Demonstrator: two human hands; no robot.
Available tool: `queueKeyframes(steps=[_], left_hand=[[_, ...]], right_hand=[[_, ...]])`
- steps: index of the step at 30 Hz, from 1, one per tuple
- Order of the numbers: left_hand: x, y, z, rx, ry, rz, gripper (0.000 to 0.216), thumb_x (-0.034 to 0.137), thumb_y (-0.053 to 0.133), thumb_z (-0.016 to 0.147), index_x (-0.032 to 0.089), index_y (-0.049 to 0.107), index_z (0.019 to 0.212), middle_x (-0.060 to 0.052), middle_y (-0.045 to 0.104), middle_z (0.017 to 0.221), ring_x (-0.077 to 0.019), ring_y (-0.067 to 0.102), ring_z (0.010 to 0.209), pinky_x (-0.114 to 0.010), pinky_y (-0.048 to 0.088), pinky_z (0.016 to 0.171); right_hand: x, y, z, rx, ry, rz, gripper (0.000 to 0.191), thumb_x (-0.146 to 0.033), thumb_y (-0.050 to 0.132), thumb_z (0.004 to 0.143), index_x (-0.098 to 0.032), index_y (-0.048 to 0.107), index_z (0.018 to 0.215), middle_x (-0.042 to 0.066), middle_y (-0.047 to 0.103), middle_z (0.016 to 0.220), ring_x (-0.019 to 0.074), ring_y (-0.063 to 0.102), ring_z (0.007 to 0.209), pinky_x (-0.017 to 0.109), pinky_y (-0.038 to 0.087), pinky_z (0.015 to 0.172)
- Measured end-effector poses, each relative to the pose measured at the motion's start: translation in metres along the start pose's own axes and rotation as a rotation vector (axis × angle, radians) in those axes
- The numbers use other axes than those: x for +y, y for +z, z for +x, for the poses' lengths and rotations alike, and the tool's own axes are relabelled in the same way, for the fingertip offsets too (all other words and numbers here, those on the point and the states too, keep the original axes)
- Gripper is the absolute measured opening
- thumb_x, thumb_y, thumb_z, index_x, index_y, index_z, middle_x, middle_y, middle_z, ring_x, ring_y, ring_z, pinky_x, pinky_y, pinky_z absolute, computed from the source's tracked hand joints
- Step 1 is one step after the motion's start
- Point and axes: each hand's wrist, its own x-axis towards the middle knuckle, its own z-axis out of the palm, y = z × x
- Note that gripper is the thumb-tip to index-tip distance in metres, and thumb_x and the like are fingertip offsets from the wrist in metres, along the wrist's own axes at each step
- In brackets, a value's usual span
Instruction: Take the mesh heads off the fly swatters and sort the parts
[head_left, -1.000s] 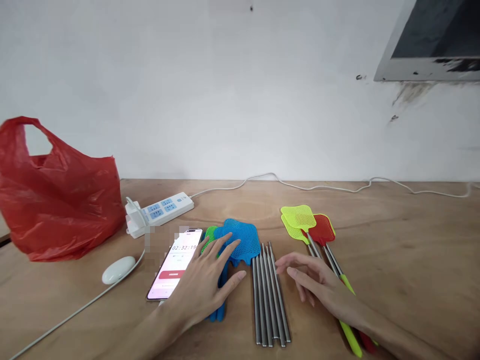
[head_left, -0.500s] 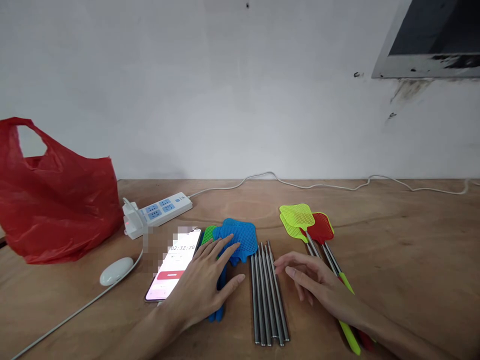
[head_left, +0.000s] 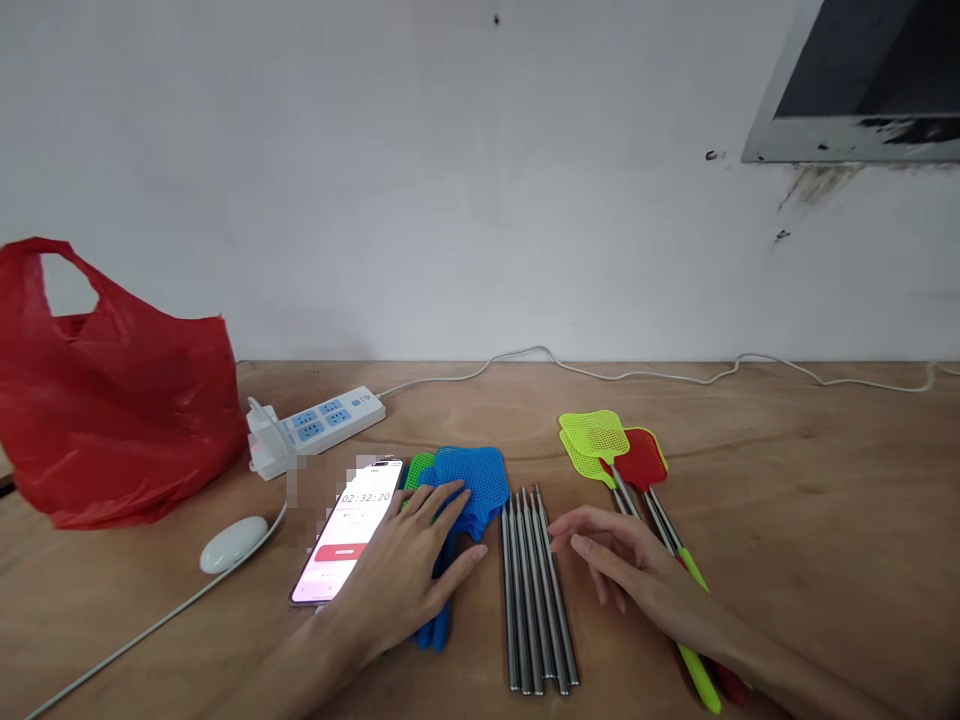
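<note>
My left hand [head_left: 409, 550] lies spread over the blue fly swatters [head_left: 480, 475], its fingertips on their mesh heads. A green swatter head [head_left: 418, 472] peeks out from under the blue ones. Several metal rods [head_left: 536, 590] lie side by side between my two hands. Just right of them, my right hand [head_left: 619, 560] hovers with loosely curled, parted fingers and nothing in it. Beneath and beyond that hand are yellow-green fly swatters [head_left: 596, 437] and a red fly swatter [head_left: 641, 458], their handles partly hidden by my wrist.
A lit phone [head_left: 352, 535] showing a timer lies left of my left hand. Behind it are a white power strip [head_left: 330, 425] and a white oval device [head_left: 234, 543] beside a cable. A red plastic bag [head_left: 120, 400] stands at the far left. A thin cord [head_left: 622, 376] runs along the wall.
The blue swatters have shifted slightly left and toward me beneath my left hand. My right hand has barely moved.
</note>
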Motion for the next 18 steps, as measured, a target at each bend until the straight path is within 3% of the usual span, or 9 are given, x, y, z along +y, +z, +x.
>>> queueKeyframes(steps=[11,18], left_hand=[[-0.0032,0.0077,0.0007,0.053,0.005,0.050,0.043,0.035,0.053,0.099,0.020,0.056,0.138,-0.014,0.059,0.136,-0.0360,0.056,0.122,-0.059,0.045,0.100],[-0.0049,0.0102,0.0008,0.077,-0.017,0.057,0.038,0.029,0.051,0.098,0.017,0.060,0.133,-0.015,0.062,0.134,-0.0350,0.058,0.120,-0.056,0.047,0.099]], right_hand=[[-0.0016,0.0006,-0.0016,0.024,-0.023,0.019,0.032,-0.049,0.054,0.095,-0.024,0.070,0.107,0.004,0.068,0.096,0.0064,0.053,0.053,0.018,0.037,0.044],[-0.0005,0.0001,-0.0005,0.016,-0.031,0.005,0.032,-0.049,0.052,0.096,-0.024,0.069,0.106,0.004,0.069,0.097,0.0064,0.053,0.052,0.018,0.037,0.043]])
